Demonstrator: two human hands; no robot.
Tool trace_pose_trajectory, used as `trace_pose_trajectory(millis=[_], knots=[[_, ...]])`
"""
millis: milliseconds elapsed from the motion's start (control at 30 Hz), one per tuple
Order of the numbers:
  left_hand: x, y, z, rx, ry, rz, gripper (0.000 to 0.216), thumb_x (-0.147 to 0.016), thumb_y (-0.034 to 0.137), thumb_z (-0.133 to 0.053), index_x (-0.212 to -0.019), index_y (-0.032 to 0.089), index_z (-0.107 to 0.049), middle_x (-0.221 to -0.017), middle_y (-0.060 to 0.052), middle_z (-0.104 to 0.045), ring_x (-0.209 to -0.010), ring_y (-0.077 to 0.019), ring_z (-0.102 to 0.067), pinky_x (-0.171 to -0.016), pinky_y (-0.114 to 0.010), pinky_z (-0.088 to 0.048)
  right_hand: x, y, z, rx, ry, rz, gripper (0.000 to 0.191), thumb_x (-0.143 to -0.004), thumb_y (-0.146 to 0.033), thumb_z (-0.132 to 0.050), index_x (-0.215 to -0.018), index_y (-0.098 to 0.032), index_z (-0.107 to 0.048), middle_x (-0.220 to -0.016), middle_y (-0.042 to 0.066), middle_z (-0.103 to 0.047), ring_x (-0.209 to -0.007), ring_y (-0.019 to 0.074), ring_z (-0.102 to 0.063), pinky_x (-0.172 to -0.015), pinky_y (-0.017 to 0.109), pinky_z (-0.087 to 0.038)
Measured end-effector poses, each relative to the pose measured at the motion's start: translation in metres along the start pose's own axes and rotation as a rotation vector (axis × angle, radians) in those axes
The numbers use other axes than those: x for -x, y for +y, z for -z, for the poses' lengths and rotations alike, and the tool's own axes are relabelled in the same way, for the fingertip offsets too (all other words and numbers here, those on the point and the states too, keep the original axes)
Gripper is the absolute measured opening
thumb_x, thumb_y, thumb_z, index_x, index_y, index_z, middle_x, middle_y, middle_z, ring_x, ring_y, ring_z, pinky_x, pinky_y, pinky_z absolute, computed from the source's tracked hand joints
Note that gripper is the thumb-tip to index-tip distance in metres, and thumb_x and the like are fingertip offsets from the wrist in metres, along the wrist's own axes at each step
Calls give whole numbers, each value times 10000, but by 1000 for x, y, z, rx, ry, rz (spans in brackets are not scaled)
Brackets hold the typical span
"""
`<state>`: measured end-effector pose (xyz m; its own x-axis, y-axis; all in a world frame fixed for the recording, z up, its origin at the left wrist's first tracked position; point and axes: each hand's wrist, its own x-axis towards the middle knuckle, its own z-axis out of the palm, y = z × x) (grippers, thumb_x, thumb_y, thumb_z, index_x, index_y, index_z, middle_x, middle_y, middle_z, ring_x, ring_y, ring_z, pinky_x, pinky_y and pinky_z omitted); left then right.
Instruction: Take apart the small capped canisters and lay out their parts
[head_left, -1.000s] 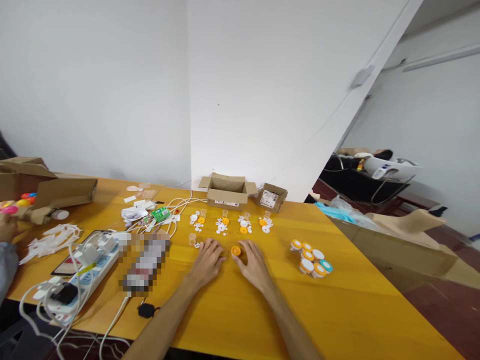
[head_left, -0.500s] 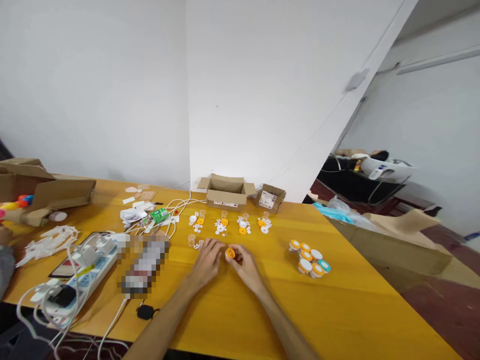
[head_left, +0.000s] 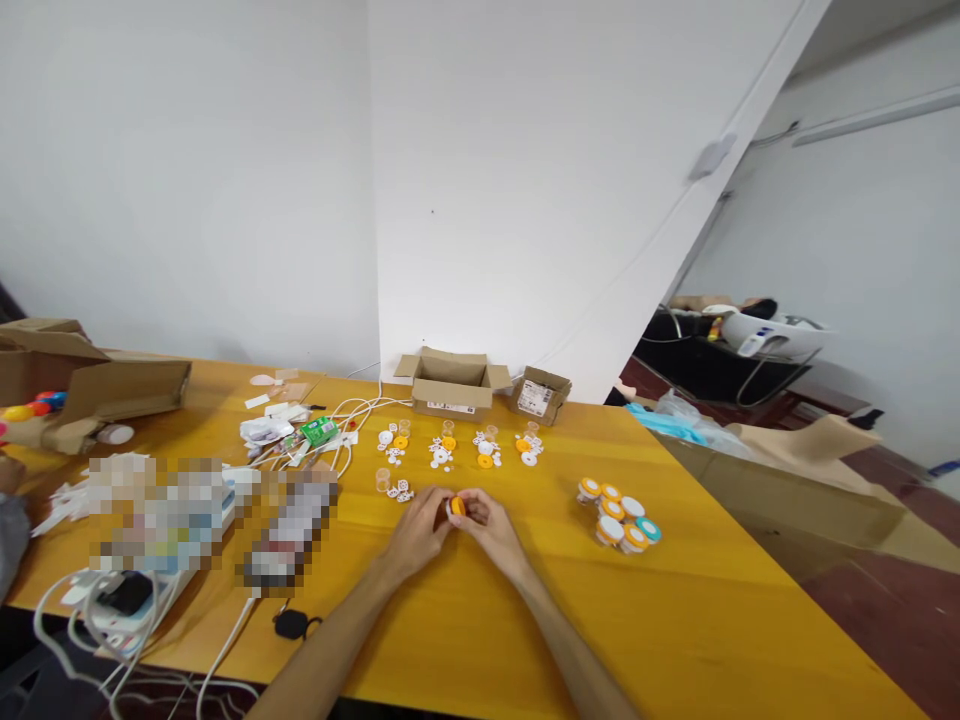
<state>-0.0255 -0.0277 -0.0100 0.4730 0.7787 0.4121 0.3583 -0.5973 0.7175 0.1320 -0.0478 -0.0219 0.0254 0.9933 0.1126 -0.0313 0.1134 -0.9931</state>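
Between my two hands, above the wooden table, is a small orange and white round cap (head_left: 457, 506), now turned partly on edge. My right hand (head_left: 491, 528) grips it with thumb and fingers from the right. From the left, my left hand (head_left: 420, 530) closes its fingertips on the cap's white side; part of that contact is hidden. Just beyond my left hand lie small white cut-out pieces (head_left: 400, 491) and a clear plastic cup (head_left: 383, 480).
Groups of orange discs (head_left: 486, 462), white pieces and clear cups line the table's back. Assembled round containers (head_left: 611, 528) stand at right. Behind are an open cardboard box (head_left: 453, 398) and a smaller box (head_left: 541, 397). Cables and a power strip (head_left: 142, 610) occupy the left.
My left hand has moved right from beside the small white pieces and now meets the cap. The cap has tilted so its side shows.
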Motion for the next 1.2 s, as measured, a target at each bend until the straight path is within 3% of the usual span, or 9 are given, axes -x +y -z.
trace_pose_trajectory(millis=[200, 400, 533, 733, 933, 1200], knots=[[-3, -4, -1, 94, 62, 65, 153, -805, 164, -580, -948, 215, -600, -881, -15, -643, -819, -174, -599, -786, -302, -483, -2, 2, 3, 43, 62, 10, 439, -598, -486, -789, -902, -219, -620, -852, 35, -701, -788, 215, -661, -742, 347, -541], [-7, -10, -3, 260, 139, 181, 255, -718, 110, -568, -951, 205, -607, -833, 4, -646, -750, -157, -604, -738, -286, -502, -2, 7, 13, 422, 180, 158, 230, -695, -317, -692, -902, -224, -657, -821, 27, -688, -686, 196, -615, -705, 347, -527], [-8, -12, -2, 405, 174, 213, 269, -698, 117, -577, -953, 197, -614, -839, -4, -660, -772, -157, -628, -750, -281, -514, 1, 8, 10, 556, 93, 231, 225, -707, -213, -646, -926, -245, -687, -862, 33, -678, -756, 210, -620, -740, 347, -523], [-10, -12, 0, 536, 168, 253, 255, -702, 180, -632, -956, 198, -623, -850, -14, -683, -792, -169, -659, -751, -283, -531, 2, 10, 0, 462, -20, 248, 277, -768, -191, -592, -1030, -242, -668, -867, 19, -680, -685, 169, -617, -676, 302, -529], [-10, -12, -2, 503, 136, 229, 245, -728, 226, -659, -970, 191, -648, -869, -28, -694, -811, -176, -655, -785, -299, -532, 6, -2, 0, 485, 75, 395, 206, -895, -257, -481, -972, -246, -673, -913, 47, -677, -805, 192, -639, -729, 303, -531], [-5, -4, -3, 245, 48, 146, 287, -767, 149, -603, -1037, 221, -670, -985, -32, -715, -869, -182, -639, -845, -326, -519, 11, -5, -1, 611, 66, 472, 250, -909, -183, -446, -956, -278, -671, -924, 47, -649, -871, 209, -633, -801, 318, -519]])
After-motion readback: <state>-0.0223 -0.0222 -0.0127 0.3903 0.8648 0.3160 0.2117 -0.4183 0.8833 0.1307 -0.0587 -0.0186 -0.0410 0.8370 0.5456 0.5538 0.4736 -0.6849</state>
